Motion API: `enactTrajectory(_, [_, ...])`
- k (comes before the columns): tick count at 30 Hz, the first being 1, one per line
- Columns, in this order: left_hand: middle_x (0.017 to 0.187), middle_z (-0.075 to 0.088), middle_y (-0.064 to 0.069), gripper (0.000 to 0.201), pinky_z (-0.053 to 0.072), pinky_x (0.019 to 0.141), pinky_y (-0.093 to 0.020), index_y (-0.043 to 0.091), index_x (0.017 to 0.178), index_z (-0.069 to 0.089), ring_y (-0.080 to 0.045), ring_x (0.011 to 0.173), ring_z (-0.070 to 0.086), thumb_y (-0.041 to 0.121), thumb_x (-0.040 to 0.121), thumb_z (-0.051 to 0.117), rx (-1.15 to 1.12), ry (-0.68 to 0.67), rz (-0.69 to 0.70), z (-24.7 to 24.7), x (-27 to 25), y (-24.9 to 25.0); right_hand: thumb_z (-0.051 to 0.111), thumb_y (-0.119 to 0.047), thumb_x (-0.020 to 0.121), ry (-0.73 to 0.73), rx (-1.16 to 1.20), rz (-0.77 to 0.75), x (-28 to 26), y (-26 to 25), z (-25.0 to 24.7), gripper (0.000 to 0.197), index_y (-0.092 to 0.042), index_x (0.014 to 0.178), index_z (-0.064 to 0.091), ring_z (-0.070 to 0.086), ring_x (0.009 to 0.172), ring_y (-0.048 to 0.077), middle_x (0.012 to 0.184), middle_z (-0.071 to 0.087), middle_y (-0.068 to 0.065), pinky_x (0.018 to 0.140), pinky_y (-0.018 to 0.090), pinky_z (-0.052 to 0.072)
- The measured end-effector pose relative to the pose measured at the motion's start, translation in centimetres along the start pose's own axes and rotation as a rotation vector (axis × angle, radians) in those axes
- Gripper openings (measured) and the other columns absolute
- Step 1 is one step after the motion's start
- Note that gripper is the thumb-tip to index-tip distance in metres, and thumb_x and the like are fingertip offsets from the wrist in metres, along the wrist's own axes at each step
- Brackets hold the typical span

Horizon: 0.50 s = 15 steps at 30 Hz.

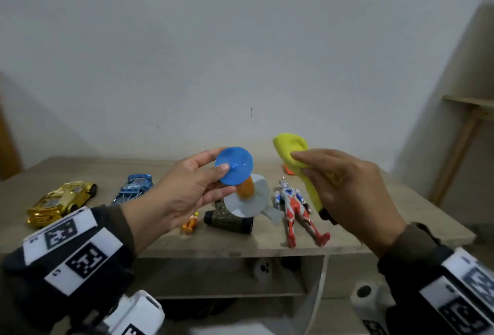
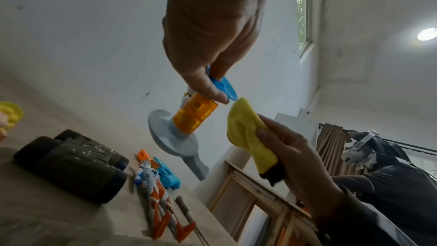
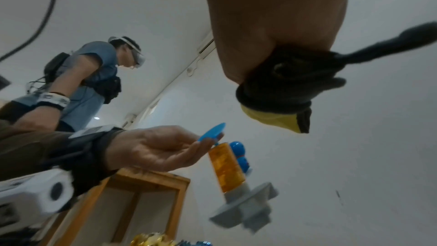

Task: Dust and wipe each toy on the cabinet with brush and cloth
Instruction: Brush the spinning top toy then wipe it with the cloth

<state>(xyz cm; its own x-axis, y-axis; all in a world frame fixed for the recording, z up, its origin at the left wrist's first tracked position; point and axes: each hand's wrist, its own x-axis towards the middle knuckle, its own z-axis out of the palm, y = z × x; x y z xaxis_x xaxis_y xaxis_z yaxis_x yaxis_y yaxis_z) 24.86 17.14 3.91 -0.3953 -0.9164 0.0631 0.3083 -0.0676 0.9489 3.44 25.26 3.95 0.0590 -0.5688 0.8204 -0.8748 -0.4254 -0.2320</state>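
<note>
My left hand (image 1: 222, 174) is raised over the cabinet (image 1: 160, 241) and pinches the blue disc top (image 1: 234, 165) of a toy. Its orange see-through barrel (image 2: 195, 115) and grey base (image 2: 172, 141) hang below the disc, tilted. My right hand (image 1: 304, 166) grips a folded yellow cloth (image 1: 291, 152) with a black edge, held up just right of the toy; a small gap separates them. In the right wrist view the cloth (image 3: 272, 119) sits above the toy (image 3: 227, 167). A thin brush (image 2: 187, 210) lies on the cabinet beside the action figure.
On the cabinet lie a gold car (image 1: 61, 201), a blue car (image 1: 133, 186), dark binoculars (image 1: 227, 218), a small orange figure (image 1: 191, 223) and a red-and-silver action figure (image 1: 296, 209). A wooden frame (image 1: 465, 134) stands to the right. Another person (image 3: 94, 74) stands nearby.
</note>
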Motion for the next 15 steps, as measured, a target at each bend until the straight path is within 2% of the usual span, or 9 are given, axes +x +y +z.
enactTrajectory(2, [0.093,0.073,-0.01,0.03,0.057,0.057,-0.02,0.018,0.114,0.06,-0.016,0.073,0.073,0.005,0.087,0.057,0.02,-0.046,-0.024,0.0,-0.3,0.1,0.063,-0.014,0.08,-0.016,-0.026,0.02,1.3,0.3,0.8,0.025,-0.019,0.103,0.072,0.062,0.088,0.008,0.1,0.072,0.003,0.082,0.001,0.036])
enactTrajectory(5, [0.088,0.074,-0.01,0.026,0.058,0.057,-0.021,0.02,0.106,0.063,-0.018,0.074,0.073,0.004,0.085,0.058,0.026,-0.076,-0.017,0.5,-0.4,0.5,0.056,-0.019,0.08,-0.144,-0.048,0.024,2.6,0.0,3.2,0.028,-0.016,0.104,0.072,0.066,0.091,0.028,0.101,0.072,0.008,0.085,0.028,0.048])
enactTrajectory(7, [0.085,0.074,-0.008,0.024,0.057,0.055,-0.02,0.02,0.1,0.064,-0.018,0.071,0.073,0.003,0.086,0.057,-0.002,-0.046,0.022,0.5,0.1,1.0,0.053,-0.017,0.08,-0.221,-0.077,0.015,2.4,-0.3,4.1,0.029,-0.015,0.101,0.073,0.066,0.088,0.032,0.098,0.072,0.01,0.08,0.035,0.051])
enactTrajectory(9, [0.087,0.073,-0.008,0.023,0.056,0.053,-0.019,0.017,0.101,0.064,-0.016,0.067,0.072,0.001,0.087,0.055,-0.045,0.005,0.051,0.0,0.7,1.5,0.053,-0.014,0.078,-0.35,-0.086,-0.028,1.4,-0.3,4.0,0.029,-0.016,0.097,0.074,0.066,0.083,0.03,0.09,0.073,0.008,0.075,0.03,0.05])
enactTrajectory(12, [0.097,0.07,-0.012,0.027,0.056,0.055,-0.02,0.013,0.111,0.062,-0.015,0.068,0.072,0.0,0.088,0.054,-0.075,0.062,0.072,-1.0,1.5,1.7,0.056,-0.012,0.076,-0.596,-0.008,-0.131,-0.6,-1.3,3.2,0.029,-0.021,0.097,0.074,0.065,0.081,0.019,0.088,0.073,0.001,0.073,0.015,0.04])
enactTrajectory(13, [0.099,0.069,-0.013,0.03,0.056,0.055,-0.02,0.012,0.116,0.06,-0.015,0.069,0.072,0.001,0.088,0.054,-0.079,0.07,0.073,-1.2,1.6,1.6,0.057,-0.011,0.077,-0.585,0.015,-0.16,-1.0,-1.8,3.1,0.029,-0.02,0.098,0.073,0.064,0.081,0.018,0.09,0.073,0.0,0.073,0.015,0.04])
enactTrajectory(15, [0.1,0.069,-0.014,0.033,0.057,0.055,-0.02,0.01,0.119,0.058,-0.016,0.07,0.073,0.001,0.088,0.055,-0.084,0.069,0.069,-1.1,1.9,1.3,0.056,-0.01,0.082,-0.444,0.037,-0.186,-0.7,-2.4,3.4,0.027,-0.02,0.101,0.072,0.064,0.082,0.02,0.095,0.072,-0.002,0.076,0.023,0.044])
